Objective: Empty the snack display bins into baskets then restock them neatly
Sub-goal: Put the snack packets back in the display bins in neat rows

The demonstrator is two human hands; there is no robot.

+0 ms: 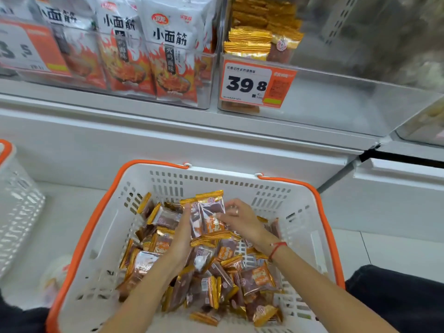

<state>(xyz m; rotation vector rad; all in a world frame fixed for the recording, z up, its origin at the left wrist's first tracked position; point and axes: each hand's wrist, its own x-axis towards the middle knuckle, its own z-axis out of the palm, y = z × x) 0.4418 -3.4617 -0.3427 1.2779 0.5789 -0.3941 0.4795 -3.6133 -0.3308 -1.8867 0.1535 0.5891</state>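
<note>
While your left hand and right hand clamp a stack of gold-edged snack packets over the white basket, restocking looks begun: the clear bin is only part-filled, most packets remain.

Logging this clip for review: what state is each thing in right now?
Basket: on the floor, partly full of loose packets.
Gathered packets: upright, held between both hands.
Left hand: holding the packets.
Right hand: pinching the packets.
Display bin: mostly empty, some packets at left.
</note>
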